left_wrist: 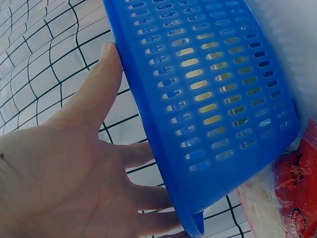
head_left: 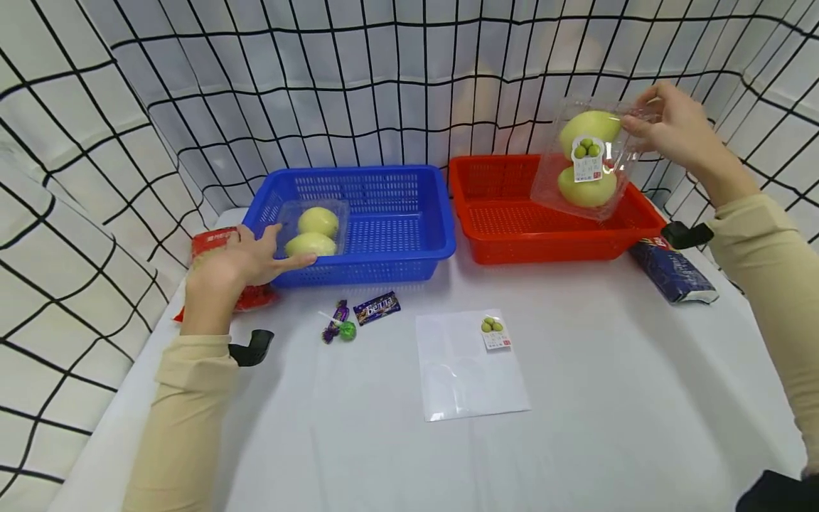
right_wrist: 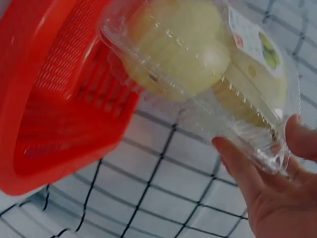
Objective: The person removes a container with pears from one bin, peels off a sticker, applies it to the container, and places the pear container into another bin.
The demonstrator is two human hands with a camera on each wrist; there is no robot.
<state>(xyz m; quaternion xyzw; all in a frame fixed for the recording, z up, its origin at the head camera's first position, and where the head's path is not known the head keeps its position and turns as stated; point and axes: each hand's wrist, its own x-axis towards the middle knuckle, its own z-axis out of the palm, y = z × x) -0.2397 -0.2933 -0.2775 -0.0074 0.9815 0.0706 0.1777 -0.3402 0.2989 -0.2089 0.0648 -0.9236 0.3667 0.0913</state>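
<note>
My right hand [head_left: 681,135] pinches the edge of a clear plastic pack [right_wrist: 198,109] with two yellow-green fruits and a label, holding it tilted above the red basket [head_left: 544,245]. In the right wrist view the thumb and fingers are on the pack's corner. My left hand [head_left: 233,263] rests at the left front corner of the blue basket [head_left: 409,267], its thumb stretched along the rim. The left wrist view shows the fingers extended past the rim, their tips partly hidden. Inside the blue basket lies another clear pack of two yellow-green fruits [head_left: 318,222].
Beside the blue basket lies a red bag [head_left: 256,299]. In front are wrapped sweets [head_left: 337,323], a small dark bar [head_left: 377,308] and a flat clear sheet with a label [head_left: 470,370]. A dark blue package [head_left: 672,270] lies right of the red basket. Black netting [head_left: 397,85] surrounds the table.
</note>
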